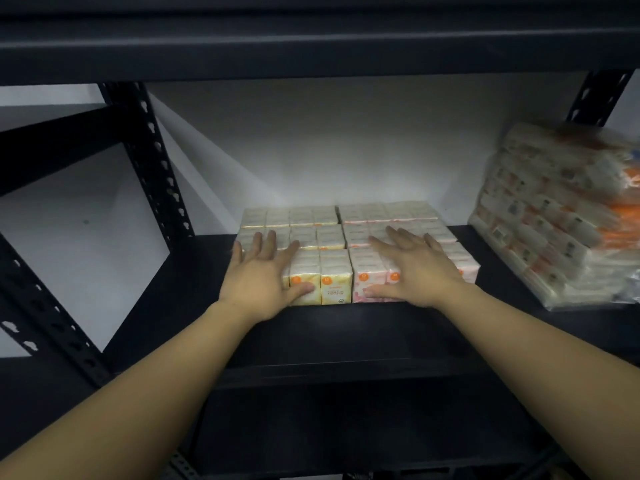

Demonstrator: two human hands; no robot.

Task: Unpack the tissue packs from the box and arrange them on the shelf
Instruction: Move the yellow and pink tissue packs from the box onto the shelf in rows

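- left hand (265, 271) lies flat, fingers spread, on the yellow tissue packs (320, 275)
- right hand (417, 268) lies flat, fingers spread, on the pink tissue packs (367, 271)
- both blocks touch mid-shelf (346, 334)
- wrapped tissue bundle (561, 216) leans at 3 o'clock

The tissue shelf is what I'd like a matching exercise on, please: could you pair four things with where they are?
Things:
1. left hand
2. right hand
3. wrapped bundle
4. upright post

Places:
A. leaning at the shelf's right end
B. flat on the pink packs
C. left of the packs, at the shelf's back corner
D. flat on the yellow packs

Pairs: 1-D, 2-B, 3-A, 4-C
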